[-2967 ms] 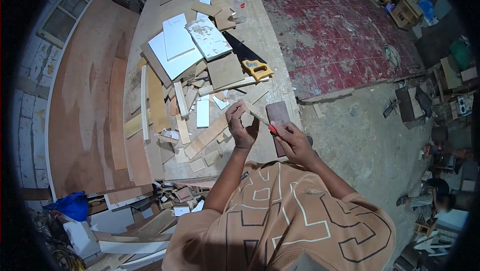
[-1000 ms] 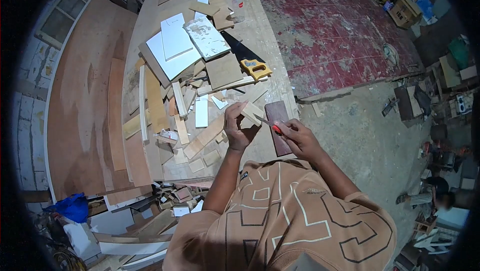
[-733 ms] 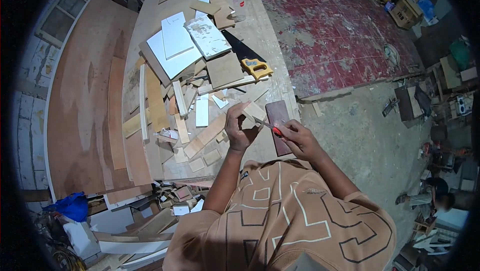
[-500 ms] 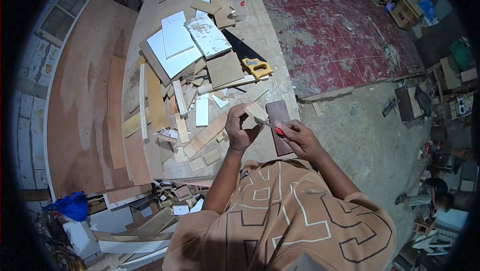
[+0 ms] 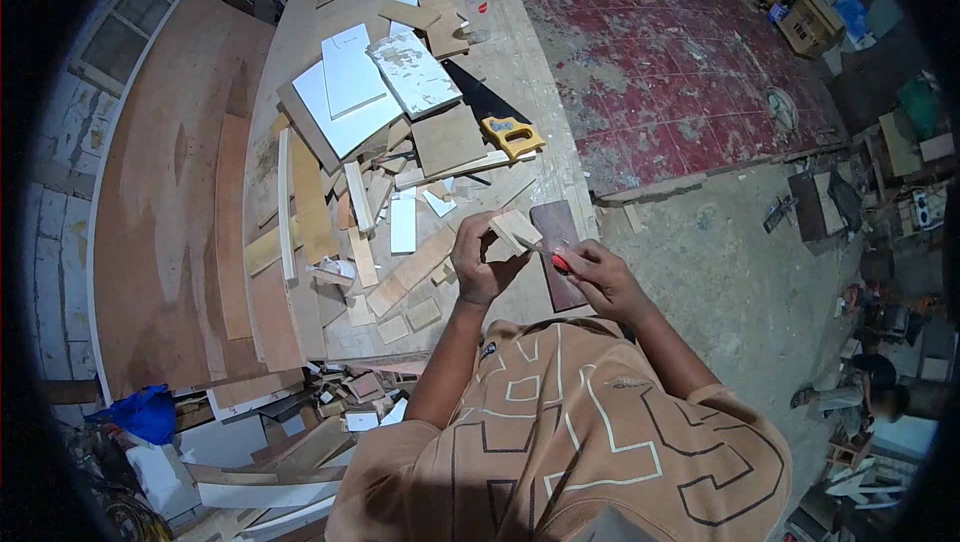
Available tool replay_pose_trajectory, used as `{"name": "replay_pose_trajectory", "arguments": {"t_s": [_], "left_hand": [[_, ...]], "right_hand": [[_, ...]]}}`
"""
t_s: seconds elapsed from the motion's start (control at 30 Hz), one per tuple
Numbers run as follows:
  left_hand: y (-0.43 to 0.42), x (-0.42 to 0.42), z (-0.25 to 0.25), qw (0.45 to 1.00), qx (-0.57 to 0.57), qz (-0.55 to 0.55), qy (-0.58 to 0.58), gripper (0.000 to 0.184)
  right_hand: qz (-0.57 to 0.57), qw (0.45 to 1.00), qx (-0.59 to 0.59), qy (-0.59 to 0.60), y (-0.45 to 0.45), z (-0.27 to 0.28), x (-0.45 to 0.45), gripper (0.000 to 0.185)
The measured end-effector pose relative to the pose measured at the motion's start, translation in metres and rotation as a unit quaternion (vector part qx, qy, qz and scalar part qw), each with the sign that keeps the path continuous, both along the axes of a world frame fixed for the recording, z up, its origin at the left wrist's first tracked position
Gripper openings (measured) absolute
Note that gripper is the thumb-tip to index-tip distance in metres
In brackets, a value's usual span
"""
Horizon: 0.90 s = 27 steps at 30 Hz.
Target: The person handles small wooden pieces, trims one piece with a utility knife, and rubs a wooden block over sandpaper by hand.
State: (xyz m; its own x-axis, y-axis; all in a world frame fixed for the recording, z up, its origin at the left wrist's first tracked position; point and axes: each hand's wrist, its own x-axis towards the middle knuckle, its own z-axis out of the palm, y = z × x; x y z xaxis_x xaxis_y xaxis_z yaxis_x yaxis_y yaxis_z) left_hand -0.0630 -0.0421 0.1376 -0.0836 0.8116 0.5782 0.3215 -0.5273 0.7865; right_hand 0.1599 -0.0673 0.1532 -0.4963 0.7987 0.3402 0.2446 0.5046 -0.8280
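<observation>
My left hand (image 5: pixel 479 260) is closed around a small pale wood block (image 5: pixel 515 230), thumb below and fingers along its far side. In my right hand (image 5: pixel 602 280) is a knife with a red handle (image 5: pixel 561 263). Its thin metal blade reaches left to the block's near edge; the exact point of contact is too small to make out. A dark reddish-brown board (image 5: pixel 551 222) lies on the bench beneath and beside both hands, partly hidden by the right one.
Wood offcuts (image 5: pixel 412 270) crowd the workbench (image 5: pixel 545 72) left of my hands. Farther up lie a handsaw (image 5: pixel 512 138) with a yellow handle, white panels (image 5: pixel 352 72) and a clear bottle (image 5: pixel 476 10). Another person (image 5: pixel 850 399) is at the far right.
My left hand has turned the wood block slightly, so more of its pale face shows. The knife blade has shifted a little right along the block's edge.
</observation>
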Motion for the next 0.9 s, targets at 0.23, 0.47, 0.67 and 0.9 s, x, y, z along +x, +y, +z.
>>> {"name": "replay_pose_trajectory", "arguments": {"t_s": [0.23, 0.47, 0.67, 0.9], "left_hand": [[-0.002, 0.001, 0.004, 0.999, 0.005, 0.007, 0.041, 0.057], [0.000, -0.001, -0.005, 1.000, -0.005, -0.013, -0.019, 0.058], [0.001, -0.002, 0.003, 1.000, 0.003, 0.002, 0.008, 0.059], [0.003, 0.000, -0.006, 1.000, 0.013, 0.003, 0.002, 0.057]], "right_hand": [[0.009, 1.000, -0.001, -0.008, -0.003, 0.008, 0.001, 0.043], [-0.008, 1.000, 0.002, -0.004, -0.002, 0.013, 0.001, 0.038], [-0.015, 1.000, 0.006, -0.019, 0.000, 0.007, 0.004, 0.039], [-0.004, 0.999, -0.025, -0.026, 0.001, 0.007, 0.005, 0.040]]}}
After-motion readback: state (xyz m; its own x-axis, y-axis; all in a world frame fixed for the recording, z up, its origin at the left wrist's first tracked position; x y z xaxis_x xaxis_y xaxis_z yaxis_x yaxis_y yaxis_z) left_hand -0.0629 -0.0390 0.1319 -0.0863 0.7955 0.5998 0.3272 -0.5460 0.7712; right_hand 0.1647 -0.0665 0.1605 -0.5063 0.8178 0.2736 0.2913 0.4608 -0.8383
